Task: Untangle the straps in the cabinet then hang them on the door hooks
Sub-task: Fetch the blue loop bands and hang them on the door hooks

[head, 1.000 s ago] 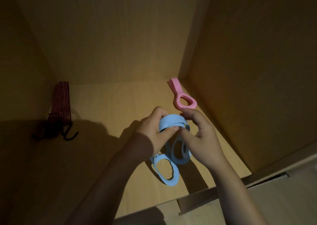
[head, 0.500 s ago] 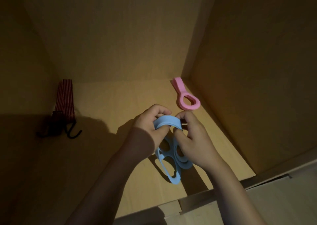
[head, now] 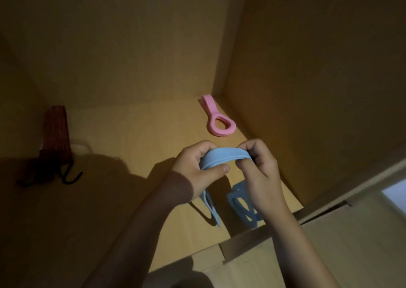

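A light blue strap (head: 224, 158) is stretched between both hands above the cabinet floor. My left hand (head: 198, 169) pinches its left part, thumb on top. My right hand (head: 260, 173) grips its right part. Looped ends of the blue strap hang below each hand, one under the left wrist and one under the right palm. A pink strap (head: 217, 118) with a loop end lies flat on the floor near the back right corner. A dark red striped strap (head: 56, 131) with black hooks (head: 70, 175) lies at the left, partly in shadow.
The wooden cabinet floor (head: 136, 138) is enclosed by a back wall (head: 131, 46) and a right side wall (head: 307, 90). The cabinet's front edge (head: 241, 246) runs along the bottom right. My shadow darkens the left half of the floor.
My hands have pulled apart, spreading the blue strap wider between them. Its looped ends now hang separately under each hand instead of bunched together.
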